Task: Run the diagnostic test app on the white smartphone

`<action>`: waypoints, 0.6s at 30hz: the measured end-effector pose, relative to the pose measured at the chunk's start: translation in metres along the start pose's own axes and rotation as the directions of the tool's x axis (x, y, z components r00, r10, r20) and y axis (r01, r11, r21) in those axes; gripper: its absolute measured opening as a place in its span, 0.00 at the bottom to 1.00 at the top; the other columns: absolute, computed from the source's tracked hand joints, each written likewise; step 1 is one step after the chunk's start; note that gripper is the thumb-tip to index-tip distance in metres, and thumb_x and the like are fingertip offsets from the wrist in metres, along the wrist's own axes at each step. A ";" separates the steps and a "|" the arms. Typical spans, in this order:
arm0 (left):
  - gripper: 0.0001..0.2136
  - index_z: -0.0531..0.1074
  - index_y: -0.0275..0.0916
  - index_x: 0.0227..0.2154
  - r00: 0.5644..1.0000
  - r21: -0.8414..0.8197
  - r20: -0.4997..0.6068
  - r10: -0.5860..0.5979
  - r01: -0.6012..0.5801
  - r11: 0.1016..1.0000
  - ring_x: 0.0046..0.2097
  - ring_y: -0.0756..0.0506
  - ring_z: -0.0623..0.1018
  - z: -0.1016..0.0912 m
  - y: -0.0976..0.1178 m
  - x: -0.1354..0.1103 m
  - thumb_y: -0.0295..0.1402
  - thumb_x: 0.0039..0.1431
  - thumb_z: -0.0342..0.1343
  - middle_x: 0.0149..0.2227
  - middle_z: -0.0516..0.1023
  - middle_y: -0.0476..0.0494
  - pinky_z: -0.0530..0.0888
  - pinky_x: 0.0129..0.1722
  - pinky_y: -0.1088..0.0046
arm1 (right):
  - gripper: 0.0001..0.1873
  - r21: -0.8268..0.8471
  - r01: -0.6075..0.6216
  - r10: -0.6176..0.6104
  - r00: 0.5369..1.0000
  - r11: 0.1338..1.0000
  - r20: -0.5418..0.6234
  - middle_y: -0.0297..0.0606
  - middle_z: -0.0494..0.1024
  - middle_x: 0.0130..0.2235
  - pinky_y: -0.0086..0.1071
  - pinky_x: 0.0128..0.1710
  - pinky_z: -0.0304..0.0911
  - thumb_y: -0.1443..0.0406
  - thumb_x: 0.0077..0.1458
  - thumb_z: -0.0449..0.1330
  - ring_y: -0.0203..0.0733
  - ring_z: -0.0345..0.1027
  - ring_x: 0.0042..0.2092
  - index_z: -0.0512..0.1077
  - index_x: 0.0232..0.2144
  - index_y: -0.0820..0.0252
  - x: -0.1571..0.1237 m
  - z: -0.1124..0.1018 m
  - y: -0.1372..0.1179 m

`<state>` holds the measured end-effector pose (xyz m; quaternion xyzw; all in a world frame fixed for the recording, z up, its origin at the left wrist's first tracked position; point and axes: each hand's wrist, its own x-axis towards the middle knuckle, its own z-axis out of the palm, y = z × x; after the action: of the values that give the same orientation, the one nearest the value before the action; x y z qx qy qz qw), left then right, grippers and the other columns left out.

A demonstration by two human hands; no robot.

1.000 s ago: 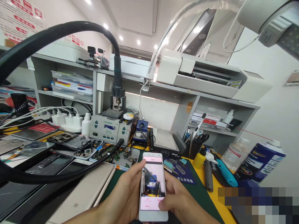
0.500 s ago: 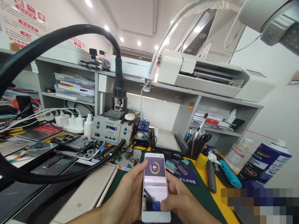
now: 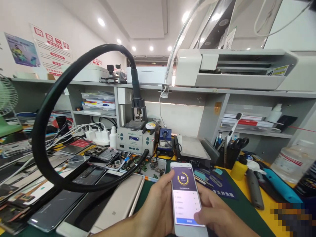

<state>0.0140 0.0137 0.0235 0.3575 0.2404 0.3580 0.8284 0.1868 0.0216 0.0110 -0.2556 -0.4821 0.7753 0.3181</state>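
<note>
I hold a white smartphone [image 3: 187, 199] upright over the green mat [image 3: 229, 210] at the bottom centre. Its lit screen shows a purple header with a ring reading 80 and a white list below. My left hand [image 3: 154, 210] wraps round the phone's left edge, fingers closed on it. My right hand [image 3: 217, 215] cups the right edge, its thumb resting on the lower part of the screen.
Several phones and opened handsets [image 3: 81, 184] lie at the left under a looping black hose [image 3: 46, 108]. A grey rework station [image 3: 134, 140], blue solder stand [image 3: 165, 140] and hot plate [image 3: 191, 149] stand behind. Tools, a yellow bottle [image 3: 238, 168] and a pen cup [image 3: 230, 153] sit right.
The phone screen went from a camera picture to the purple screen with the 80 ring. My head turned left, so the phone and hands now sit further right in view.
</note>
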 end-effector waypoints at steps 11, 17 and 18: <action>0.32 0.71 0.35 0.53 1.000 -0.032 -0.021 -0.006 0.006 0.999 0.34 0.42 0.79 0.001 -0.005 -0.004 0.56 0.63 0.37 0.41 0.79 0.33 0.70 0.19 0.75 | 0.34 0.036 0.041 -0.041 0.999 0.999 -0.018 0.41 0.80 0.41 0.44 0.33 0.73 0.70 0.41 0.60 0.52 0.76 0.36 0.69 0.55 0.57 0.002 0.002 0.001; 0.29 0.70 0.36 0.54 0.999 -0.060 -0.043 0.005 -0.008 0.998 0.29 0.46 0.75 0.004 -0.002 -0.007 0.54 0.65 0.40 0.41 0.79 0.35 0.73 0.19 0.74 | 0.35 -0.010 0.051 -0.052 0.994 0.999 -0.097 0.42 0.80 0.41 0.42 0.41 0.70 0.72 0.41 0.56 0.49 0.75 0.39 0.70 0.55 0.59 -0.005 0.010 -0.006; 0.29 0.70 0.37 0.54 0.999 -0.069 -0.045 0.006 -0.009 0.998 0.28 0.46 0.75 0.004 -0.002 -0.008 0.54 0.65 0.40 0.41 0.79 0.36 0.73 0.19 0.74 | 0.35 -0.009 0.053 -0.054 0.992 0.999 -0.117 0.42 0.80 0.42 0.41 0.43 0.69 0.72 0.41 0.56 0.49 0.74 0.41 0.70 0.55 0.59 -0.005 0.009 -0.005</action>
<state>0.0122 0.0051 0.0257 0.3213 0.2448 0.3770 0.8335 0.1854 0.0144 0.0191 -0.2884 -0.4714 0.7489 0.3657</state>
